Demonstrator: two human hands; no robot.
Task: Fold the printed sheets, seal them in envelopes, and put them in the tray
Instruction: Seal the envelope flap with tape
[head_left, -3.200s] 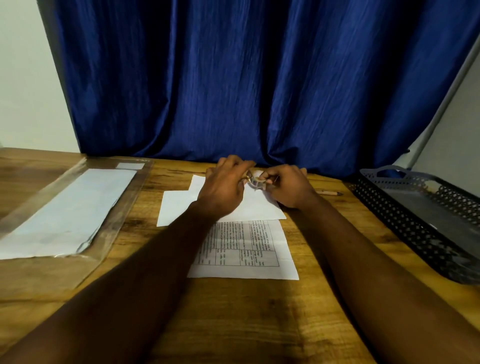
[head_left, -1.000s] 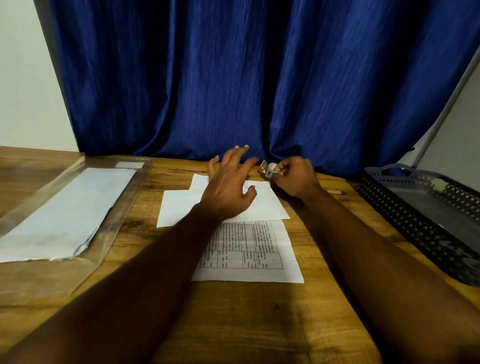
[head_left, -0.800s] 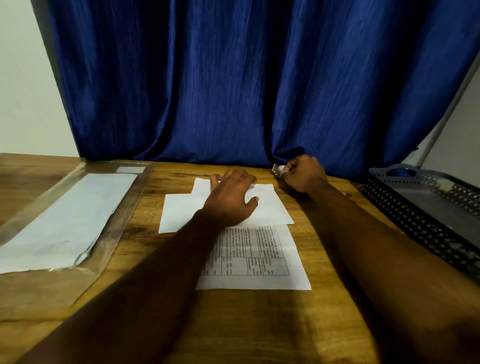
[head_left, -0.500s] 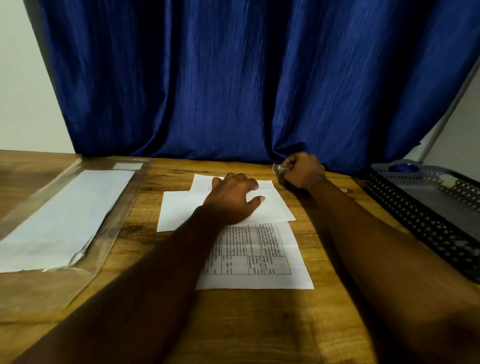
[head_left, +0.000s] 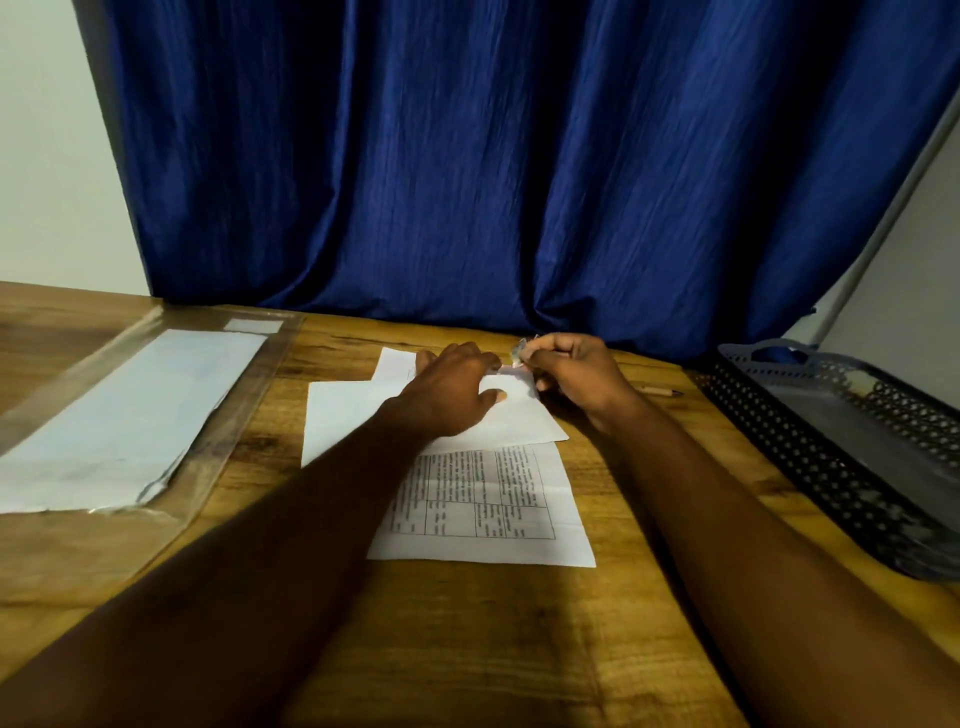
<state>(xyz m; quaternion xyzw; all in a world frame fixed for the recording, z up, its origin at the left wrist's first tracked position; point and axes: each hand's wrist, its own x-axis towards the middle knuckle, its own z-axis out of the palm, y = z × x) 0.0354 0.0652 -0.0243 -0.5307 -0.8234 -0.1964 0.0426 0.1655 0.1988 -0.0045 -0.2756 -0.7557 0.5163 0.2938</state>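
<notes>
A white envelope (head_left: 348, 415) lies on the wooden table in the middle, its far part under my left hand (head_left: 452, 395), which rests flat on it with the fingers spread. My right hand (head_left: 576, 379) grips a small shiny object (head_left: 521, 351), perhaps a glue tube or tape, at the envelope's far right corner. What it is I cannot make out. A printed sheet (head_left: 483, 504) with a table of text lies just in front of the envelope, partly tucked under it. The dark perforated tray (head_left: 810, 457) stands at the right.
A clear plastic sleeve (head_left: 228, 415) holding white sheets (head_left: 130, 415) lies at the left. A pencil (head_left: 660, 391) lies behind my right wrist. A blue curtain (head_left: 467, 156) hangs along the table's far edge.
My right hand came back from the far edge towards the envelope's corner with the small object. My left hand stayed pressed flat on the envelope.
</notes>
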